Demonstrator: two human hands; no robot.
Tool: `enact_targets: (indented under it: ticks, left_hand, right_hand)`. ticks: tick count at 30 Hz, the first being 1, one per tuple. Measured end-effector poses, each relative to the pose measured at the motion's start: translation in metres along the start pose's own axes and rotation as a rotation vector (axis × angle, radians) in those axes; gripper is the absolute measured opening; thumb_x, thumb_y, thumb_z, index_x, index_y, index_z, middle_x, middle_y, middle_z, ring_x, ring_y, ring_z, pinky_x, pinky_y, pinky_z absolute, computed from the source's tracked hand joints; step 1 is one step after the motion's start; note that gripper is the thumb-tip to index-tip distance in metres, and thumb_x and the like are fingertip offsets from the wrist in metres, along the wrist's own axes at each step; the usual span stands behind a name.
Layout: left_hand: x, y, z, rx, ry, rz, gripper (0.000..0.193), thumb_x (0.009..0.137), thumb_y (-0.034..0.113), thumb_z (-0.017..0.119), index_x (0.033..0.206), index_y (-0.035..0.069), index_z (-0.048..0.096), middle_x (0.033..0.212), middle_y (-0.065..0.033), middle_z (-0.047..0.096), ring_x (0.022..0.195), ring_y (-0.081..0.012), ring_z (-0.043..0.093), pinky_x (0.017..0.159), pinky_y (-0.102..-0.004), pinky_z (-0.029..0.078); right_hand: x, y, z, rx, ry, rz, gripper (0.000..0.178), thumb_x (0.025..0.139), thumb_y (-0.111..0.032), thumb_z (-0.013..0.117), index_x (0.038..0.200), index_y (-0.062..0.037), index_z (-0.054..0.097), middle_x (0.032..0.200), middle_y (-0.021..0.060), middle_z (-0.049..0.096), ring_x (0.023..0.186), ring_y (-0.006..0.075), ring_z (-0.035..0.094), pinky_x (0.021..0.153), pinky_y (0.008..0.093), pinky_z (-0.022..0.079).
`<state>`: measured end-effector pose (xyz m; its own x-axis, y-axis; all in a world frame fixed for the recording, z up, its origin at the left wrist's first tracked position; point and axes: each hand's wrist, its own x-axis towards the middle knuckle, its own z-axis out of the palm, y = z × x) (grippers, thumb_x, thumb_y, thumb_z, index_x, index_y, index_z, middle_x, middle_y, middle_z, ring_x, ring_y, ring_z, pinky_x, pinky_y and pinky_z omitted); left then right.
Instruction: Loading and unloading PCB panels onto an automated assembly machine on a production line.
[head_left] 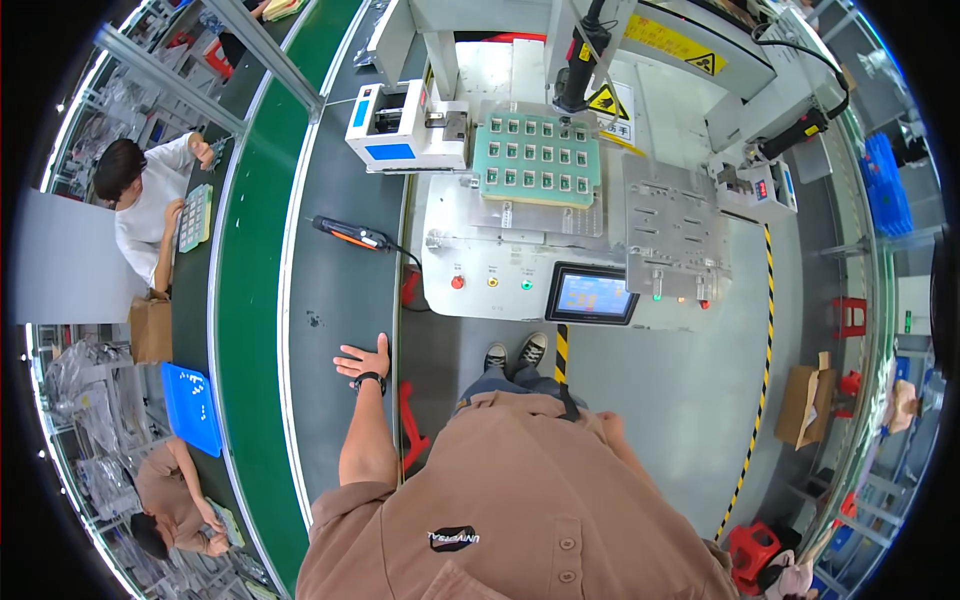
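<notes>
My left hand [365, 362] lies on the dark grey bench top [335, 290] beside the machine, fingers spread and nothing in it. Hanging low by my right side, my right hand [612, 428] is partly hidden by my body, and its fingers do not show clearly. Farther up the bench from my left hand lies a black and orange electric screwdriver [350, 233] with a cord. On the white machine ahead, a green tray [536, 140] carries rows of small white square parts, under a vertical black driver head [580, 70].
The machine's front has a screen [592, 295] and a red button [457, 283]. A white feeder [420, 150] and a metal fixture plate [675, 225] flank the tray. Left runs a green conveyor [250, 260], with two people working beyond it. A cardboard box [805, 400] stands right.
</notes>
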<state>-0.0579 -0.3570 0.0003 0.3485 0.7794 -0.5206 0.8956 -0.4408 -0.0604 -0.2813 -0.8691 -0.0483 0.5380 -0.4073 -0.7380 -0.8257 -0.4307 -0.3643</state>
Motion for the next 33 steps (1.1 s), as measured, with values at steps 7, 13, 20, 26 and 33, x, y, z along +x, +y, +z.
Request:
enact_targets:
  ticks: [7,13,20,26,33]
  left_hand:
    - [-0.014,0.005,-0.008,-0.022,-0.019,0.044,0.112,0.073,0.079,0.037,0.143,0.006,-0.011,0.147,-0.0255,-0.017,0.136,-0.0425,-0.014,0.105,-0.0612,0.009]
    - [-0.011,0.001,0.001,-0.1,0.052,0.082,0.111,0.075,0.074,0.044,0.143,0.005,-0.011,0.146,-0.0261,-0.02,0.135,-0.0421,-0.018,0.102,-0.0658,0.006]
    - [-0.02,0.003,-0.007,-0.12,0.031,0.099,0.117,0.071,0.07,0.053,0.143,0.004,-0.012,0.144,-0.0274,-0.022,0.134,-0.0428,-0.02,0.102,-0.0661,0.004]
    - [-0.024,-0.002,-0.02,-0.055,-0.037,0.122,0.124,0.066,0.064,0.062,0.142,0.005,-0.016,0.143,-0.0292,-0.022,0.134,-0.0434,-0.019,0.103,-0.065,0.007]
    - [-0.034,0.009,-0.032,0.058,-0.079,0.086,0.129,0.062,0.056,0.072,0.141,0.003,-0.017,0.143,-0.031,-0.021,0.135,-0.0438,-0.017,0.103,-0.064,0.012]
  right_hand:
    - [-0.023,-0.006,0.02,-0.099,0.065,-0.099,0.025,0.08,-0.027,0.056,0.084,-0.0042,0.066,0.079,0.0167,0.066,0.075,0.0341,0.063,0.067,0.0415,0.049]
    - [-0.042,-0.03,0.017,-0.125,0.141,-0.173,0.025,0.081,-0.025,0.053,0.083,-0.0033,0.065,0.077,0.0171,0.065,0.075,0.0356,0.062,0.067,0.0427,0.049]
    - [-0.053,-0.044,0.02,-0.174,0.139,-0.139,0.026,0.081,-0.025,0.052,0.085,-0.0034,0.065,0.08,0.0167,0.065,0.076,0.0345,0.063,0.067,0.0415,0.049]
    - [-0.051,-0.039,0.024,-0.147,0.11,-0.131,0.025,0.081,-0.025,0.052,0.086,-0.004,0.065,0.081,0.0164,0.066,0.078,0.0338,0.063,0.068,0.0412,0.049]
    - [-0.05,-0.036,0.018,-0.105,0.084,-0.128,0.026,0.081,-0.025,0.052,0.087,-0.0036,0.065,0.082,0.0165,0.066,0.08,0.0337,0.063,0.07,0.0404,0.049]
